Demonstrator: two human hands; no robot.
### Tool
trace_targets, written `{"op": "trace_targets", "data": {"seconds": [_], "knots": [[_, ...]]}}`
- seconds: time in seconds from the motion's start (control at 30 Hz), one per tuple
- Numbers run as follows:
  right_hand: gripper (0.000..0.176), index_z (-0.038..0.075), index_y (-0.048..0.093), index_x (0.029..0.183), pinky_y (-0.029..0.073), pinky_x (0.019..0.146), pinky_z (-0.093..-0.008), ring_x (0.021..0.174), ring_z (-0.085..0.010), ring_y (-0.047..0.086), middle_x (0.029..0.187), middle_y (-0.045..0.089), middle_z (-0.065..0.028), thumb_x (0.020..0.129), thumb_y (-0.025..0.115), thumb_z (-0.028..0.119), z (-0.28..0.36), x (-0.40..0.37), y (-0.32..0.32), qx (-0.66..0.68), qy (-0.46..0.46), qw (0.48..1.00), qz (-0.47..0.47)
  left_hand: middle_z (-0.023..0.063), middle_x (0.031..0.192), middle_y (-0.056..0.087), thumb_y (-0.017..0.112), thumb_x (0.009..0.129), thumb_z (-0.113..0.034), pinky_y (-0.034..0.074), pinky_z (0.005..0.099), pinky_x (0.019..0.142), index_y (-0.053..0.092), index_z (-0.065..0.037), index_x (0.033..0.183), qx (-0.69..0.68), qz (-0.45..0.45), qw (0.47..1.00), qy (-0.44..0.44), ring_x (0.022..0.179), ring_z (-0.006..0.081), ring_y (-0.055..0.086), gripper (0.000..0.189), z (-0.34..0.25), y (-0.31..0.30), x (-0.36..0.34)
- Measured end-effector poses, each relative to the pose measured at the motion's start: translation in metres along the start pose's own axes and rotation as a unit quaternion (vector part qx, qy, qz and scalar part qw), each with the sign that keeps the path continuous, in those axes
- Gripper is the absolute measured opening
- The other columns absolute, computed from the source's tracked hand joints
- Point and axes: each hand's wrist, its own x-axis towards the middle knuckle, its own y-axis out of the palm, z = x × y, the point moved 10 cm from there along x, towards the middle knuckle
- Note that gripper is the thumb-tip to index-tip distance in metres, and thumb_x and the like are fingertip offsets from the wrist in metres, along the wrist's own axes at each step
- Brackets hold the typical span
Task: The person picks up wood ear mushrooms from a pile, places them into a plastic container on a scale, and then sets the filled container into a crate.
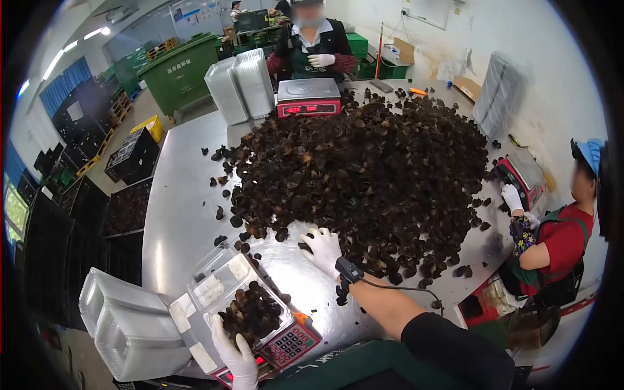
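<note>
My right hand (322, 250), in a white glove, is at the near left edge of a big pile of dark wood ear mushrooms (364, 175). Its fingers are curled, with a dark wood ear piece (304, 247) at the fingertips. Below, my gloved left hand (235, 354) touches the near left side of a clear plastic tray (284, 313), thumb and fingers apart. Wood ears (252, 312) fill that tray, which rests on a red digital scale (292, 344). A strapped dark device (350, 270) with a cable sits on my right wrist.
Stacked clear trays (130, 325) stand at the left; more trays (240, 84) stand at the back beside another scale (309, 97). Co-workers stand across the metal table (179, 195) and at the right, by a third scale (523, 175). Loose pieces lie around the pile.
</note>
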Motion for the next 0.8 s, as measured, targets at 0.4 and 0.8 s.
{"op": "trace_targets", "data": {"seconds": [0.4,0.8], "knots": [[0.030,-0.002,0.071,0.099,0.041,0.050,-0.0279,0.058,-0.0075,0.053,0.066,0.061,0.0005,0.087,0.070,0.025,-0.020,0.023,-0.020,0.412,0.175,0.889,0.097,0.0190,0.148,0.044,0.043,0.102,-0.013,0.026,0.0391,0.118,0.035,0.004,0.148,-0.061,-0.058,0.996,-0.021,0.138,0.0296,0.041,0.049,0.012,-0.025,0.008],[0.060,0.013,0.059,0.129,0.056,0.083,-0.0356,0.103,-0.0253,0.065,0.121,0.061,-0.0107,0.079,0.076,0.041,0.275,-0.073,-0.081,0.155,-0.411,0.893,0.102,0.0195,0.139,0.053,0.046,0.101,-0.021,0.035,0.0420,0.110,0.046,0.000,0.143,-0.046,-0.131,0.988,-0.064,0.129,0.0325,0.049,0.047,0.031,-0.052,0.003]]}}
